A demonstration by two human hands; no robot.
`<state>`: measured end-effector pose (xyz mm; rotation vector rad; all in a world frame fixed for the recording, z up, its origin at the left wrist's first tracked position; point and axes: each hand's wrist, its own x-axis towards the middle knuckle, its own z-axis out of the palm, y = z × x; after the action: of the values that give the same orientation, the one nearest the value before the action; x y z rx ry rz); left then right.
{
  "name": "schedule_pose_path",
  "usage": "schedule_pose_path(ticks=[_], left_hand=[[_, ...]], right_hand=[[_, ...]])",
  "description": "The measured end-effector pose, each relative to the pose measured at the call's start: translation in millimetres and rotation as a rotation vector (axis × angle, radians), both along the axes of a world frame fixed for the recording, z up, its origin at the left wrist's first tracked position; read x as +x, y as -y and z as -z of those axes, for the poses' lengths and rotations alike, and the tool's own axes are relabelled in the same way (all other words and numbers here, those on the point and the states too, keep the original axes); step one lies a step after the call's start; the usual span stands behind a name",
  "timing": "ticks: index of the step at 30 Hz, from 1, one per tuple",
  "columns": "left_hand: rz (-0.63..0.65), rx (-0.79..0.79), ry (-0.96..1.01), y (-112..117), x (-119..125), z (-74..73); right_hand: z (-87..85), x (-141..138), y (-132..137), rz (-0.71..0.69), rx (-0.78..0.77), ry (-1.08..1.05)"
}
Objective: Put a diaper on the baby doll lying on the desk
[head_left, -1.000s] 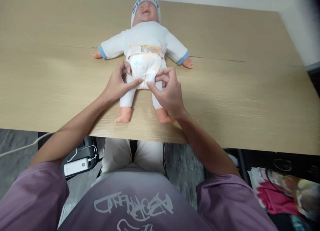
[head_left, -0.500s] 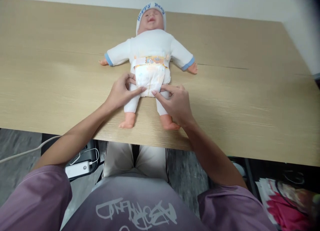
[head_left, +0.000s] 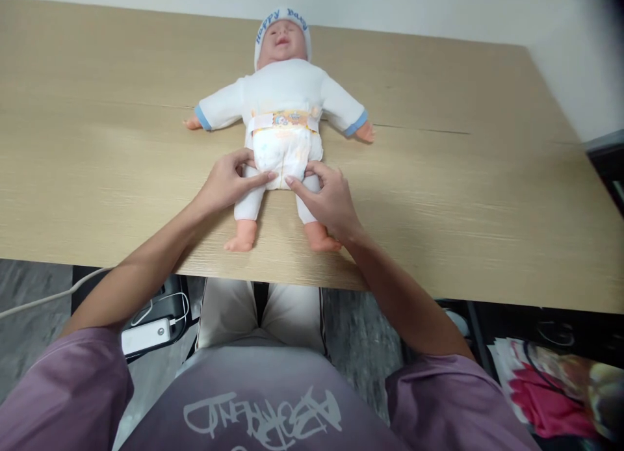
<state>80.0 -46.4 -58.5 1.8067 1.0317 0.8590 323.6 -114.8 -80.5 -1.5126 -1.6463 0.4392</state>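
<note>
A baby doll (head_left: 283, 84) in white clothes and a "Happy Baby" hat lies on its back, feet toward me. Around its hips sits a white diaper (head_left: 281, 153) with a printed orange waistband, fastened across the belly. My left hand (head_left: 231, 178) grips the diaper's leg edge on the left, thumb on the front and fingers curled at the side. On the other leg edge, my right hand (head_left: 329, 194) does the same, thumb near the diaper's lower middle. Some fingertips are hidden behind the diaper's edges.
The doll rests on a wooden table (head_left: 121, 165) whose front edge runs just beyond its feet. Below on the left, a white power bank (head_left: 146, 337) with a cable lies on a black surface. Pink cloth (head_left: 550, 399) and other items sit at the lower right.
The view has shifted slightly, so the doll and table appear a little further left. Both hands keep nearly the same place at the diaper's leg edges.
</note>
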Motion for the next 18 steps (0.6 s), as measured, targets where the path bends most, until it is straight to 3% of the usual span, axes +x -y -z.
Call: schedule_pose_path(ticks=[5, 9, 14, 18], left_hand=[[0.124, -0.206, 0.177, -8, 1, -1.5], [0.141, -0.275, 0.269, -12, 0, -2.0], [0.126, -0.217, 0.249, -13, 0, 1.0], [0.082, -0.041, 0.097, -9, 2, 3.7]], right_hand=[[4.1, -5, -3, 0.022, -0.003, -0.089], [3.9, -6, -5, -0.001, -0.051, -0.251], [0.5, -4, -3, -0.013, -0.041, -0.230], [-2.7, -4, -2, 0.010, 0.022, -0.062]])
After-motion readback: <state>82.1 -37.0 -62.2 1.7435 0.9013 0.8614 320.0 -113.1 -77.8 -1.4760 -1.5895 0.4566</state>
